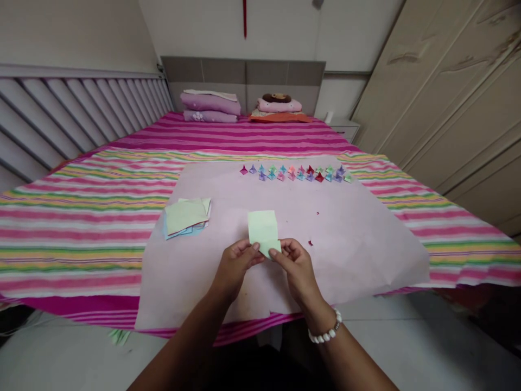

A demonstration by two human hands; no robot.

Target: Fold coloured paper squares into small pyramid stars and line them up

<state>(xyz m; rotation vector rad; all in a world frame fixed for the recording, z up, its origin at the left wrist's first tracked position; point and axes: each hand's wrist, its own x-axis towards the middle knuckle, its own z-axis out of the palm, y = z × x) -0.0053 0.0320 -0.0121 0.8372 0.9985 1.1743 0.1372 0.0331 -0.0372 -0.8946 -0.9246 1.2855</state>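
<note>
My left hand [238, 263] and my right hand [295, 263] both pinch the near edge of a pale green paper square [263, 229], which is creased across the middle and held just above a large pale pink sheet [345, 244] spread on the bed. A white bead bracelet [325, 332] circles my right wrist. To the left lies a small stack of pale green and blue paper squares [186, 216]. Farther back, a row of several small folded paper shapes [297, 173] in many colours sits on the pink sheet.
The bed wears a pink, green and yellow striped cover [81, 217]. Folded purple bedding [210, 106] and a pink pillow [279, 107] lie by the headboard. A wardrobe [456, 92] stands at the right, a slatted panel [81, 114] at the left. Green paper scraps [119, 336] lie on the floor.
</note>
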